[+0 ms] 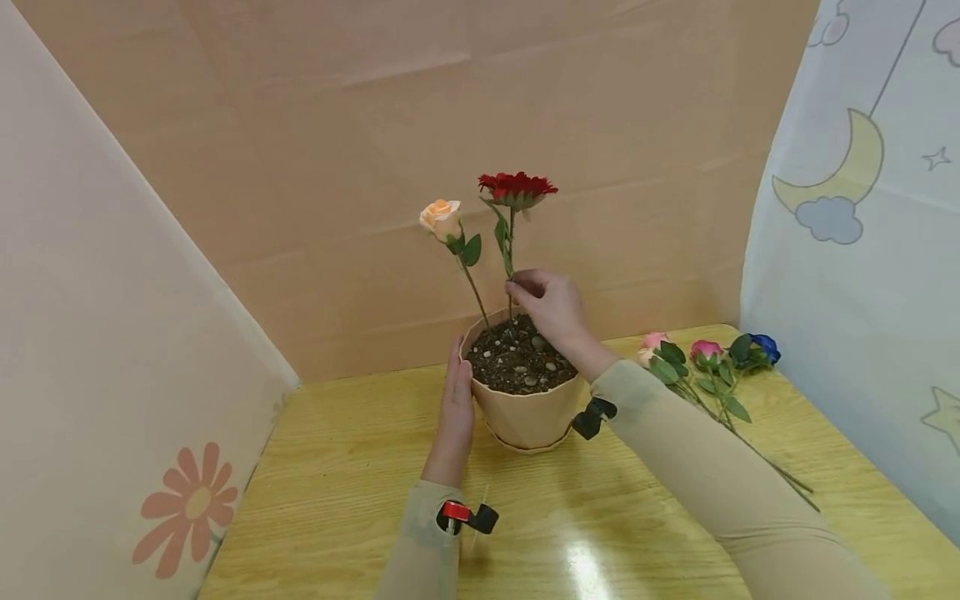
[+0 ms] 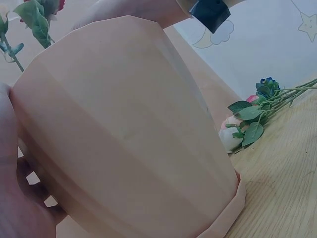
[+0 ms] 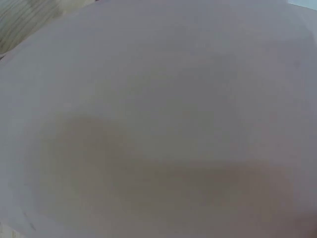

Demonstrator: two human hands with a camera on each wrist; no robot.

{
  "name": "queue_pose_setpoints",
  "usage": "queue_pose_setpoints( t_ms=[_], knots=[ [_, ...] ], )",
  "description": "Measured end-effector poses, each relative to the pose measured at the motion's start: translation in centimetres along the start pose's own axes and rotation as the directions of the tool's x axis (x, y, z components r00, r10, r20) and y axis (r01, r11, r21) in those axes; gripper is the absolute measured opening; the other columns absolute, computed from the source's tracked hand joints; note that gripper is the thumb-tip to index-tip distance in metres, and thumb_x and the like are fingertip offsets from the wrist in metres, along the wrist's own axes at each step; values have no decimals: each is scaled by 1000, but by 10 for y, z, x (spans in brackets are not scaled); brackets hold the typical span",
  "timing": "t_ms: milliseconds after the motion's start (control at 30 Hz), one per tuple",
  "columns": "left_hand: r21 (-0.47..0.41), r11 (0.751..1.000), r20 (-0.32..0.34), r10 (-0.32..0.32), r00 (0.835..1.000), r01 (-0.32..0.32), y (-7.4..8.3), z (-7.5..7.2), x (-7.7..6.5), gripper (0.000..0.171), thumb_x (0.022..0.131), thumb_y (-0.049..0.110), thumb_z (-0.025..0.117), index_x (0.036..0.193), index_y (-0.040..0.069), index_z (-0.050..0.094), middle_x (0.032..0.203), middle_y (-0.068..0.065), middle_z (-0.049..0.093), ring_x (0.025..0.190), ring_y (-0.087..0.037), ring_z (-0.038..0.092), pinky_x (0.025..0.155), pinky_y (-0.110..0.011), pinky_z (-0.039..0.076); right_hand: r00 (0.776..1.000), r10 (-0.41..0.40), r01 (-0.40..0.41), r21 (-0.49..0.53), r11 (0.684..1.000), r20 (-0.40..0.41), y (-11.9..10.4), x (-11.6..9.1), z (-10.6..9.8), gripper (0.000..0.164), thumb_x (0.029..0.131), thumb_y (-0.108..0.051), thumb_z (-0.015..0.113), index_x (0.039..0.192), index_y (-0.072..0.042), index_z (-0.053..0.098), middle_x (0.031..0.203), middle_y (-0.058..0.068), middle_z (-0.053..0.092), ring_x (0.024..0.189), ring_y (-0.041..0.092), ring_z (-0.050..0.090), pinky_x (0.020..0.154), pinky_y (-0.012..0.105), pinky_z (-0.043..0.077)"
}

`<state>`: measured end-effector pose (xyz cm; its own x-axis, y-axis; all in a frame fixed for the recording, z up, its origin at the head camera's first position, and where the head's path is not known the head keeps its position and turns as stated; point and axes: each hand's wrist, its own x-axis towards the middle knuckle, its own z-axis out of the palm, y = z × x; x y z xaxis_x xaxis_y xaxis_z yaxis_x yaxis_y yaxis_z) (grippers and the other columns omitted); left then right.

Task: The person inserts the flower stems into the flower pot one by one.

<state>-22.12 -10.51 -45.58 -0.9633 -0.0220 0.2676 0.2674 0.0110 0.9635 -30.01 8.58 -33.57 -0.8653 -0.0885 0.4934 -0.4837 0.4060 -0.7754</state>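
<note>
A beige flower pot (image 1: 525,417) full of dark soil (image 1: 517,358) with pebbles stands on its saucer (image 1: 528,450). My left hand (image 1: 455,400) rests flat against the pot's left side, fingers extended; the left wrist view shows it along the pot wall (image 2: 129,124). With thumb and fingers, my right hand (image 1: 555,308) pinches the stem of a red daisy-like flower (image 1: 517,190) low down, just above the soil at the back of the pot. A peach rose (image 1: 441,218) stands in the soil to its left, leaning left. In the right wrist view the pot wall (image 3: 173,99) fills nearly everything.
On the wooden table (image 1: 352,467), right of the pot, lie several loose roses: a pink one (image 1: 707,352), a blue one (image 1: 763,348) and paler ones (image 1: 652,343), stems pointing toward the front right. A tan backdrop (image 1: 360,167) and printed side panels enclose the table.
</note>
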Motion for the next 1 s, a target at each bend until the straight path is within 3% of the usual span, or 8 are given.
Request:
queue_pose_setpoints(
  t_ms=[167,300,567,1000],
  knots=[
    [6,1000,-6,5,1000,-5,0,0,0,61,121,48,31,179,31,18,184,-3,9,169,-35,6,131,-68,9,999,-33,33,-16,999,15,3,0,3,29,109,-26,75,127,-5,82,112,10,82,95,27,75,84,47,61],
    [2,1000,-2,21,1000,-21,-1,1,0,61,121,46,30,179,29,18,184,-4,10,169,-35,6,131,-67,9,997,-61,64,-87,994,36,4,-2,5,27,108,-25,76,125,-5,83,112,10,82,95,28,76,85,48,61],
    [-12,1000,5,23,1000,-23,0,0,0,62,121,48,31,179,31,17,184,-2,10,169,-33,6,132,-65,10,997,-62,70,-146,987,55,4,-6,6,25,108,-23,75,125,-6,83,114,11,82,98,29,76,87,50,60],
    [11,999,6,41,999,-41,-1,0,0,61,121,46,31,179,30,19,184,-1,12,169,-31,7,132,-64,9,992,-66,86,-209,974,105,1,-8,6,31,110,-28,74,129,-5,82,126,13,80,113,33,77,96,54,60]
  ],
)
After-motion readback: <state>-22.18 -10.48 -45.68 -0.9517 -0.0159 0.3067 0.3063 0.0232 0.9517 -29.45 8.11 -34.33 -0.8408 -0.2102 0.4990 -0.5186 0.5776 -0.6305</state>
